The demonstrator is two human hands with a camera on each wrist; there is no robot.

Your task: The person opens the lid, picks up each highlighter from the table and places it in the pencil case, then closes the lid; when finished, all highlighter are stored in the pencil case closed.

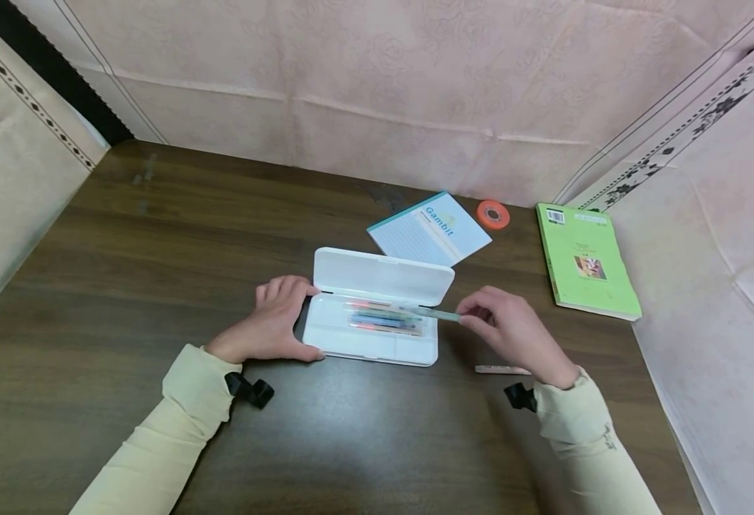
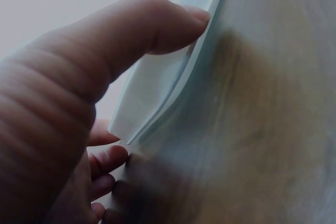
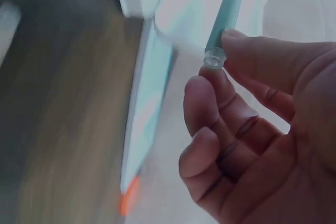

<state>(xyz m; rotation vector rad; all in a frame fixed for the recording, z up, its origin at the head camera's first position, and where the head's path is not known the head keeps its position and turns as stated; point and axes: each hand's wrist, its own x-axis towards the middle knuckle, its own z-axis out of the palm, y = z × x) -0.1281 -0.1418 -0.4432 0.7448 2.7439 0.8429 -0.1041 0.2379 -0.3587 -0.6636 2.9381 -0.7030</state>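
Observation:
A white pencil case point(image 1: 325, 332) lies on the table with its lid point(image 1: 383, 272) raised toward the back. Several pens point(image 1: 383, 322) in different colours lie inside it. My left hand point(image 1: 270, 322) grips the case's left end, thumb at the front edge and fingers around the back corner; the left wrist view shows the thumb pressed along the case wall point(image 2: 152, 93). Between thumb and fingertips, my right hand point(image 1: 515, 332) pinches the end of a pale green pen point(image 1: 441, 313), whose other end reaches over the case. The right wrist view shows the pen's clear end tip point(image 3: 214, 57).
Under my right wrist a thin whitish stick-like item point(image 1: 501, 370) lies on the wooden table point(image 1: 351, 436). Behind the case are a blue and white Gambit notebook point(image 1: 438, 229) and an orange tape roll point(image 1: 493, 214). A green book point(image 1: 586, 261) lies at the right, near the cloth wall.

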